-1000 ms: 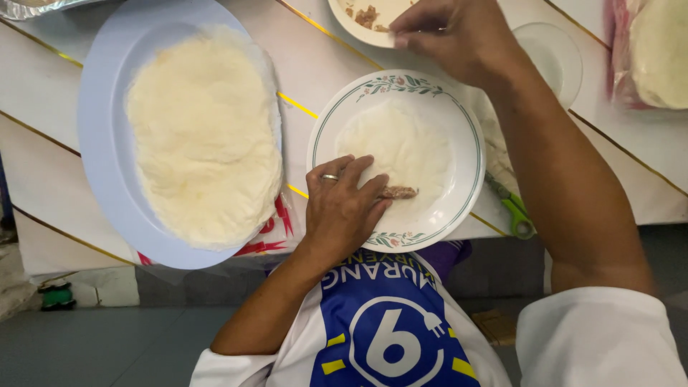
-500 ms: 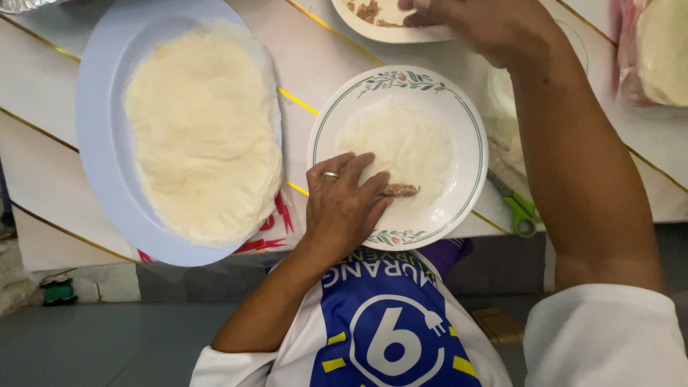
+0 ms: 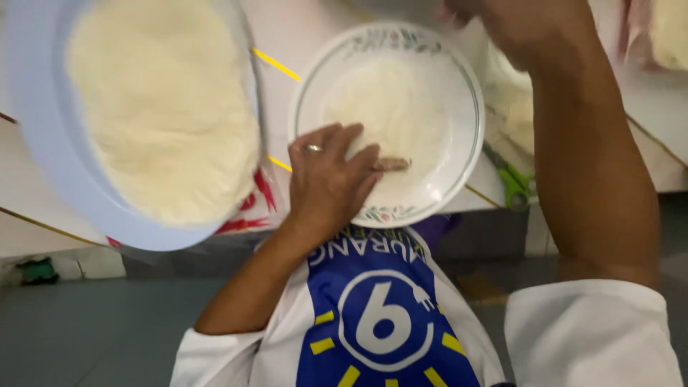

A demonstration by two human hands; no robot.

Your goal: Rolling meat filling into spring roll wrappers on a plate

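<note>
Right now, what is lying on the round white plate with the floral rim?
On the floral-rimmed plate lies a thin pale wrapper with a small brown filling strip. The left hand covers the wrapper's near edge.

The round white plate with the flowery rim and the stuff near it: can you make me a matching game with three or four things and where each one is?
Things:
1. round white plate with the flowery rim
2. big pale blue oval platter
3. green-handled scissors
4. silver ring

Places:
A. on a finger of the left hand
B. at the table edge, right of the white plate
C. under the left hand's fingertips
D. far left, holding a pile of pale thin wrappers

Pairs: 1-C, 2-D, 3-B, 4-A
</note>
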